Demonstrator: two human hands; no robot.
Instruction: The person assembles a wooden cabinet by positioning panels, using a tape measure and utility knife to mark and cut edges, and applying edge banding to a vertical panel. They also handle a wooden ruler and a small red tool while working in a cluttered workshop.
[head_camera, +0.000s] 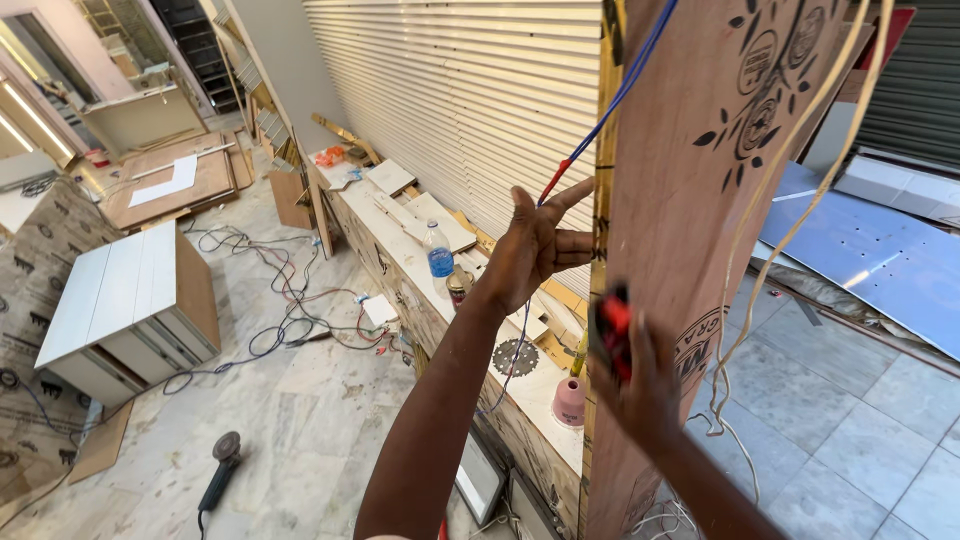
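Plywood panel (700, 200), tall, brown, stamped with black marks, stands upright at right of centre with its yellow-taped edge turned to the person; both hands work at that edge. Far left: white cabinet (125, 305) on the marble floor (300, 420), loose cables (270, 290) trailing beside it, and an angle grinder (222, 465) lying nearer the viewer. Behind, a workbench (400, 260) runs along a white slatted wall (470, 90); on it sit offcuts, a water bottle (439, 255), a saw blade (515, 357) and a pink spool (569, 402) close to the panel's foot. Left hand (535, 245) is raised, palm open and fingers spread wide, fingertips touching the panel edge; a blue cord (620, 90) with a red end runs down past its forefinger, though whether thumb and finger pinch it cannot be told. Right hand (640, 375), lower and just beside the panel face, is closed round a red-and-black tool (613, 330) pressed to the edge; what kind of tool is unclear. A pale cord (790, 230) hangs in loops across the panel face. Far right: blue-filmed sheets (880, 260) lie flat on the tiled floor, well apart from the hands.
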